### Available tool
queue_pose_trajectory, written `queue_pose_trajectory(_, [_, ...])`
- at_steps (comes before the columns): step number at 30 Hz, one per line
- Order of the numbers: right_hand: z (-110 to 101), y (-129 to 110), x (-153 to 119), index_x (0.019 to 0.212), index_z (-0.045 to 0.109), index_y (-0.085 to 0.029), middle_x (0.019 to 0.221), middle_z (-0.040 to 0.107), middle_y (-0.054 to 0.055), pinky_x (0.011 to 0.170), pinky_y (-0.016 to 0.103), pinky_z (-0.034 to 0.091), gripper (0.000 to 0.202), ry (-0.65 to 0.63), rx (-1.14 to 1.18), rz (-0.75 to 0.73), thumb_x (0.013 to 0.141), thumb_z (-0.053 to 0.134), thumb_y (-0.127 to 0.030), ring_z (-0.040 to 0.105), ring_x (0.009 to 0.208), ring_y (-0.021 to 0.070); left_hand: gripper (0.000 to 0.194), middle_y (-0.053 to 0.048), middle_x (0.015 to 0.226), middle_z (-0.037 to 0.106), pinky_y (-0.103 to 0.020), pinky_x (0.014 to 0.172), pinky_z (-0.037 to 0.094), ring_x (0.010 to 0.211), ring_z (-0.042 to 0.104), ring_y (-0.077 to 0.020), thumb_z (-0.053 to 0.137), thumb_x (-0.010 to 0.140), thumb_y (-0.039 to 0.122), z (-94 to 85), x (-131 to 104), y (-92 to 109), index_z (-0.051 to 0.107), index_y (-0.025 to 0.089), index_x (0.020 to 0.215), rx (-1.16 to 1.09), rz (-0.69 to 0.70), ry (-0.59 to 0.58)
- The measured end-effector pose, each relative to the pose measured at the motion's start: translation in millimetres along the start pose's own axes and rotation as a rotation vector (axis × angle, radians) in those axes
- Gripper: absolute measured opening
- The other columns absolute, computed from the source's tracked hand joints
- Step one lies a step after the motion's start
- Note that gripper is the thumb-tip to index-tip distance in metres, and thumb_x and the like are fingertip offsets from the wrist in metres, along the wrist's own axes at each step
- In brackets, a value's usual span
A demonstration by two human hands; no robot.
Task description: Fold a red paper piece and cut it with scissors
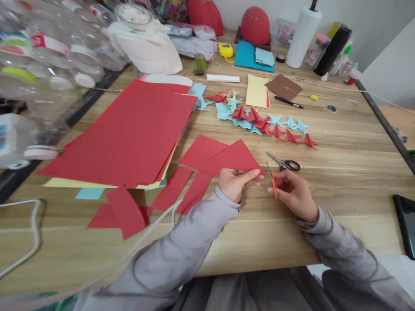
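Two grips near scissors [283,164]: my left hand [236,182] is pinching red paper [235,156], right hand [300,194] an orange tool [275,186].

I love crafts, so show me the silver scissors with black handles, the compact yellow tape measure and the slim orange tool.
Silver scissors with black handles [283,164]: head view, near pivot.
Compact yellow tape measure [225,50]: head view, casing.
Slim orange tool [275,187]: head view, handle.
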State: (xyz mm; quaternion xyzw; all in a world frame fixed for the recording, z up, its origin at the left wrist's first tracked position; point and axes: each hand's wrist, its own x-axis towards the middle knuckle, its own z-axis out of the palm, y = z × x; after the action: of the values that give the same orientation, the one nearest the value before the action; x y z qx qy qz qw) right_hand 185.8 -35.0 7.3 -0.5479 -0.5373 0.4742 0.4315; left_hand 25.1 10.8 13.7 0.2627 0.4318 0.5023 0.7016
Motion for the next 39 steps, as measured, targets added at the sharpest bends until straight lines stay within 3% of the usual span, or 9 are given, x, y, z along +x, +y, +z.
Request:
queue_pose_trajectory(4, [0.3, 1.0, -1.7, 0.090, 0.062, -0.020, 0.071, 0.060, 0.000, 0.053, 0.025, 0.042, 0.035, -0.068, -0.068, -0.006, 0.063, 0.079, -0.034, 0.052, 0.059, 0.0123, 0.025, -0.004, 0.056, 0.067, -0.024, 0.044, 0.053, 0.054, 0.066, -0.0181, 0.084, 0.042, 0.023, 0.1, 0.3, -0.9, 0.067, 0.011, 0.057, -0.009, -0.013, -0.007])
queue_pose_trajectory(10, [-0.3, 2.0, -1.5, 0.090, 0.064, -0.021, 0.069, 0.059, 0.000, 0.050, 0.025, 0.039, 0.034, -0.043, -0.133, -0.014, 0.062, 0.080, -0.033, 0.050, 0.056, 0.0119, 0.024, -0.003, 0.054, 0.066, -0.023, 0.043, 0.053, 0.050, 0.065, -0.0166, 0.084, 0.043, 0.021, -0.4, 0.0, -0.8, 0.067, 0.011, 0.056, -0.022, -0.016, -0.033])
queue_pose_trajectory(16, [-1.8, -3.2, 0.0, 0.087, 0.063, -0.020, 0.065, 0.056, -0.001, 0.051, 0.025, 0.040, 0.035, 0.018, -0.053, -0.015, 0.060, 0.081, -0.034, 0.050, 0.056, 0.0123, 0.027, -0.005, 0.048, 0.063, -0.025, 0.043, 0.053, 0.049, 0.065, -0.0186, 0.085, 0.042, 0.024, -0.7, -0.5, 0.7, 0.066, 0.008, 0.052, -0.058, -0.083, -0.057])
queue_pose_trajectory(20, [-1.8, -0.5, -0.1, 0.088, 0.063, -0.020, 0.066, 0.055, -0.001, 0.053, 0.025, 0.040, 0.034, -0.037, -0.011, -0.005, 0.062, 0.080, -0.033, 0.049, 0.057, 0.0122, 0.030, -0.005, 0.046, 0.062, -0.024, 0.043, 0.053, 0.049, 0.065, -0.0189, 0.086, 0.042, 0.027, 0.2, 0.0, 1.6, 0.067, 0.007, 0.053, -0.092, -0.107, -0.061])
queue_pose_trajectory(39, [-2.1, -1.7, -1.7, 0.088, 0.064, -0.017, 0.064, 0.056, -0.002, 0.050, 0.022, 0.038, 0.031, -0.042, -0.194, -0.053, 0.065, 0.077, -0.032, 0.047, 0.055, 0.0095, 0.033, -0.003, 0.054, 0.066, -0.024, 0.041, 0.053, 0.048, 0.065, -0.0176, 0.087, 0.040, 0.027, -0.2, 1.3, 0.1, 0.066, 0.009, 0.059, -0.084, -0.034, -0.036])
